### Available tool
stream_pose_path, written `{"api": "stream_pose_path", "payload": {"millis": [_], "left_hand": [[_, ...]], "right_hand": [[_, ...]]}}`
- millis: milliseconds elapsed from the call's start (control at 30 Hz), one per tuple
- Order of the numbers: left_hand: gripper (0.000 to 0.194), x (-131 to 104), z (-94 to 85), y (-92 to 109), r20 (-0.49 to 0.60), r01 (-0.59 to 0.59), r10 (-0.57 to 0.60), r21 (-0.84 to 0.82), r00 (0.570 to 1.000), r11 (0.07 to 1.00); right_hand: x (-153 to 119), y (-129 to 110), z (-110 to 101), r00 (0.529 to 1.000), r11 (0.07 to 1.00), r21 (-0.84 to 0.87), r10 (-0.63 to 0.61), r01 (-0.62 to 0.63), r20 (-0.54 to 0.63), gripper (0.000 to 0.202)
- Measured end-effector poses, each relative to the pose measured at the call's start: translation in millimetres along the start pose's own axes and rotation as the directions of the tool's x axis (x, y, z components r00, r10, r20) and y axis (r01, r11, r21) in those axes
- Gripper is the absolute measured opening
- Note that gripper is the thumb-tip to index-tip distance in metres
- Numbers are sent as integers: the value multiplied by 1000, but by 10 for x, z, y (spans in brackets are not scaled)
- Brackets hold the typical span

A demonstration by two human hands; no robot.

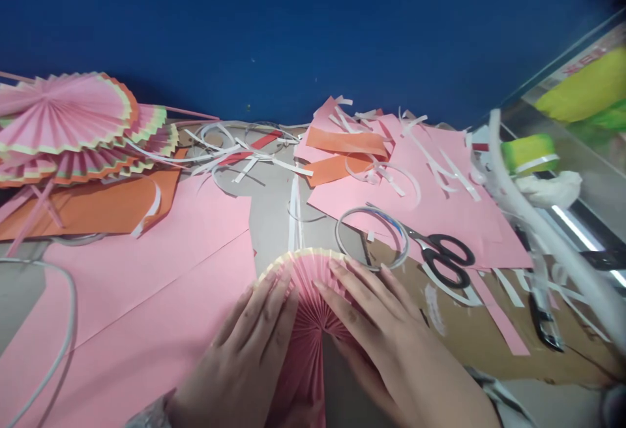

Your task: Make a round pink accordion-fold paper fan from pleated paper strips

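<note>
From here I see a pleated pink paper fan (313, 278), pale along its curved rim, opened partway at the near middle of the grey surface (274, 206). The left hand (261, 330) lies flat across its folds, fingers slightly parted; the right hand (379, 323) presses the other side, fingers spread. Around them lie pink sheets (161, 284), white strips (249, 154) and black-handled scissors (443, 258), below a blue wall (293, 36).

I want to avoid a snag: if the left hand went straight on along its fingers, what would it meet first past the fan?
Past the pink pleated fan, the left hand would probably meet the white strips first, though their height is unclear.
</note>
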State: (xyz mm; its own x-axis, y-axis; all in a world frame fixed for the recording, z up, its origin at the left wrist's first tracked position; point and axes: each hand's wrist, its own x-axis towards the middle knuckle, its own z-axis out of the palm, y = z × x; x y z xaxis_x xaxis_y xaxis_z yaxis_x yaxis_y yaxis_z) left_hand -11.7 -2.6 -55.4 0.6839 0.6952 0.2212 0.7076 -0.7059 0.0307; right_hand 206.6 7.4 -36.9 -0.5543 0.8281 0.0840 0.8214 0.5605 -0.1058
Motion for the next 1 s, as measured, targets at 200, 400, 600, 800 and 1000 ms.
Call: {"api": "stream_pose_path", "payload": {"millis": [200, 400, 600, 800, 1000], "left_hand": [[84, -2, 36, -7, -17, 0, 0, 18, 1000, 1000], [85, -26, 32, -8, -10, 20, -21, -24, 1000, 1000], [85, -21, 5, -6, -2, 32, -32, -43, 999, 999], [82, -21, -1, 11, 17, 60, -59, -69, 998, 996], [78, -9, -33, 45, 27, 105, -102, -127, 994, 986]], "right_hand": [[-18, 28, 22, 998, 994, -83, -70, 69, -9, 48], [23, 23, 10, 998, 999, -40, -33, 32, -48, 39], [35, 5, -10, 998, 999, -24, -48, 47, -46, 36], [30, 11, 3, 998, 999, -16, -50, 50, -38, 37], [15, -4, 2, 999, 999, 19, -26, 26, -44, 36]]}}
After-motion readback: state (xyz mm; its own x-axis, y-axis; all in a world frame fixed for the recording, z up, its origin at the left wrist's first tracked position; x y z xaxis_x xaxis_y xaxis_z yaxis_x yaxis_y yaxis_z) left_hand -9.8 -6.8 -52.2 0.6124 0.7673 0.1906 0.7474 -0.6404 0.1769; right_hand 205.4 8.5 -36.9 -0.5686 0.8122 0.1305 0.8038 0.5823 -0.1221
